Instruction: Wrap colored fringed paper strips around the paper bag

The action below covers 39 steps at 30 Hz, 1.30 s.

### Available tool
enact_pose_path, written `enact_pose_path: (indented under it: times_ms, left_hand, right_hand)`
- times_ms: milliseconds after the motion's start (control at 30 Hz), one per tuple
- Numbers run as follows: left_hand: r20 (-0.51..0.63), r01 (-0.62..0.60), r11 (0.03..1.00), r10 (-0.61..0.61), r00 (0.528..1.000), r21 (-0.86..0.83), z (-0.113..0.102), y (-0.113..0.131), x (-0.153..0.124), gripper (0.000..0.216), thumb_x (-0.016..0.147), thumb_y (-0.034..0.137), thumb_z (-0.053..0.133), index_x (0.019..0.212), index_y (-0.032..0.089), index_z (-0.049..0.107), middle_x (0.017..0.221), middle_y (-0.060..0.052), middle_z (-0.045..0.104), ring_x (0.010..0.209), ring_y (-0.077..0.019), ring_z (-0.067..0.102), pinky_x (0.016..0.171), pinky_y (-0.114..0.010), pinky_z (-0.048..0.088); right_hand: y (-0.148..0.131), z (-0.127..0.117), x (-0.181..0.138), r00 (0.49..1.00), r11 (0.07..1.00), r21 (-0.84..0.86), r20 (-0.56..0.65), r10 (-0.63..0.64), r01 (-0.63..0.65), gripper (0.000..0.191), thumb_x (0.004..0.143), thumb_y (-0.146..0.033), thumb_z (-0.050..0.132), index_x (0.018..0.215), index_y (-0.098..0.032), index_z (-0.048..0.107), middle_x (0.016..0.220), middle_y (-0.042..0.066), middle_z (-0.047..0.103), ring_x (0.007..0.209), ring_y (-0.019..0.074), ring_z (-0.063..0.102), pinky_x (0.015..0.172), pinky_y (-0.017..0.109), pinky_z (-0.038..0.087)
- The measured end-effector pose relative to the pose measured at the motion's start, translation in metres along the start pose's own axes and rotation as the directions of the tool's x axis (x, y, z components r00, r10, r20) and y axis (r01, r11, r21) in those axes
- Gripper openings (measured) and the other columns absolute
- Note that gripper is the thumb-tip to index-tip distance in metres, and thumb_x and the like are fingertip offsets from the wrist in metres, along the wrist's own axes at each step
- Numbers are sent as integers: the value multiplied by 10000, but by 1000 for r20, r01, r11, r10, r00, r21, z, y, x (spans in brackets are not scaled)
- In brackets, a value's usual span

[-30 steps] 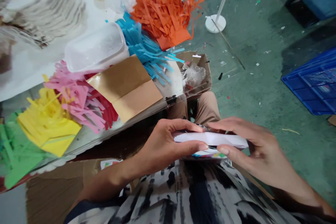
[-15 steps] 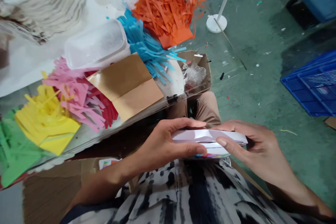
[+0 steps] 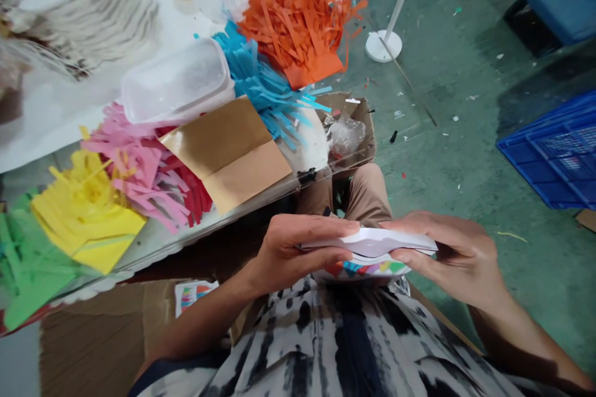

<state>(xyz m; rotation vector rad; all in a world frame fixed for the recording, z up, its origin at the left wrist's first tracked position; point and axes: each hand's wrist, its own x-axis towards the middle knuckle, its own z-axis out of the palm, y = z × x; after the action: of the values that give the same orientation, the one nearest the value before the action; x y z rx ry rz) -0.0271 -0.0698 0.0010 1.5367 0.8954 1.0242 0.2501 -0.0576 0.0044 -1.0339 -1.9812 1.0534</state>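
Both hands, partly closed, pinch a white packet, probably of folded paper.

It's a workshop: cut paper on the counter, scraps on the bare floor, a big blue crate

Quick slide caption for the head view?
Left hand and right hand hold a white item before a patterned shirt, with bright fringed paper on the table.
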Motion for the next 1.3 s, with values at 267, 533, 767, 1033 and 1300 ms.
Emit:
enact_pose_path:
  times_ms: [267, 533, 767, 1033, 1300]
  left_hand:
    - [47, -175, 976, 170, 984, 127, -5, -8, 0, 411, 871, 212, 837, 1276, 247, 774, 1149, -95, 823, 993, -216, 818, 889, -275, 668]
    - [243, -86, 956, 16, 970, 280, -23, 46, 27, 251, 948, 317, 755, 1173, 222, 813, 1094, -100, 820, 927, -186, 788, 793, -239, 623]
    - [457, -178, 795, -135, 879, 579, -21, 65, 51, 154, 966, 211, 700, 1072, 208, 812, 981, -41, 786, 827, -151, 747, 694, -221, 521]
    - [513, -218, 732, -205, 833, 646, -19, 68, 61, 100, 945, 199, 699, 955, 189, 798, 870, -27, 750, 723, -141, 684, 593, -254, 431]
    - [543, -299, 724, -123, 831, 621, -24, 57, 58, 138, 984, 248, 663, 977, 185, 786, 875, -25, 744, 734, -125, 676, 616, -244, 437]
  right_hand:
    - [5, -2, -6, 994, 987, -121, -10, -107, 105, 522, 895, -218, 805, 1379, -375, 688, 1056, -10, 815, 835, 215, 773, 688, 349, 611]
    - [-7, -6, 4, 986, 977, -149, 94, -139, 152, 612, 941, -278, 760, 1513, -390, 572, 1109, 10, 800, 916, 256, 772, 713, 391, 614]
    - [-11, -3, 6, 982, 961, -212, 110, -156, 176, 543, 973, -300, 728, 1494, -336, 580, 1124, 27, 805, 912, 232, 774, 720, 357, 613]
    - [-13, -2, 9, 983, 957, -226, 73, -168, 180, 459, 970, -293, 740, 1418, -315, 642, 1074, 29, 818, 869, 200, 783, 720, 308, 611]
    - [-8, -1, 9, 985, 966, -192, 62, -163, 172, 458, 943, -262, 768, 1387, -311, 669, 1078, 15, 820, 884, 212, 786, 734, 322, 615]
